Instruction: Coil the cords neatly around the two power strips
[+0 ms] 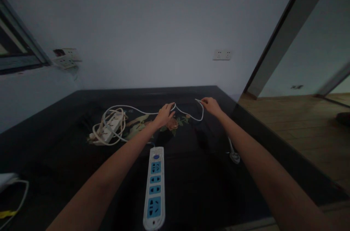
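Observation:
A white power strip (154,189) with blue socket panels lies lengthwise on the dark table, between my forearms. Its white cord (133,108) loops out to the left and back along the far side of the table. My left hand (164,114) is closed on that cord near the middle. Farther right, my right hand (210,106) pinches another stretch of it between thumb and fingers. The cord sags in a curve between both hands. A plug (234,157) rests on the table beside my right forearm, which hides part of the cord.
At the left lies a second white power strip (112,129) wrapped in its own coiled cord. A white object (8,179) with a cable sits at the left edge. Wall sockets (222,54) are set above the table, whose right edge drops to a wooden floor (287,125).

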The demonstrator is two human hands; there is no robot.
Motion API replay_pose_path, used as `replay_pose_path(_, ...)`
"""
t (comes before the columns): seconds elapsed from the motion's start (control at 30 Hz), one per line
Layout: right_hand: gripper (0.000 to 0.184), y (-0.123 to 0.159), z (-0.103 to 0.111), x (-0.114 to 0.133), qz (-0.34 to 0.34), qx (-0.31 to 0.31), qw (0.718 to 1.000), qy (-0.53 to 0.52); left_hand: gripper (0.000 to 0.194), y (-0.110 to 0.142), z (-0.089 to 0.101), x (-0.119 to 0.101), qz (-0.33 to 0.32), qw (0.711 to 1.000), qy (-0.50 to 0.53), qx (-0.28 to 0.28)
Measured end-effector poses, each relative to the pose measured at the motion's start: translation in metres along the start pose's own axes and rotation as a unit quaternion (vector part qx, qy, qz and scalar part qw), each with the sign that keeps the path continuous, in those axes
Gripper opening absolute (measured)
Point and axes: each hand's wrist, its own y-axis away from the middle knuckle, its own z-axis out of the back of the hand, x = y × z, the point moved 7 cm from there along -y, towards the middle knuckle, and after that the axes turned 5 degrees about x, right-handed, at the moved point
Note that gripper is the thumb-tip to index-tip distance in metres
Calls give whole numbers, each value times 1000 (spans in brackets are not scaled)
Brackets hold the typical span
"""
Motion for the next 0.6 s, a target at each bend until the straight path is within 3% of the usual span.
replay_pose_path(0.17, 30, -2, -43, -13, -20, 48, 998, 31, 43, 24, -7, 4, -28, 997, -34, 56)
replay_pose_path(0.33, 30, 6, -71, -8, 3, 98, 993, 58, 40, 49, -16, 5, -28, 992, -40, 119)
replay_pose_path(0.43, 30, 15, -74, -1, 25, 113, 991, 70, 42, 61, -9, -3, -21, 990, -27, 138)
replay_pose_path(0.6, 31, 27, -59, 24, 60, 97, 990, 82, 32, 92, 28, -22, 14, 990, 15, 142)
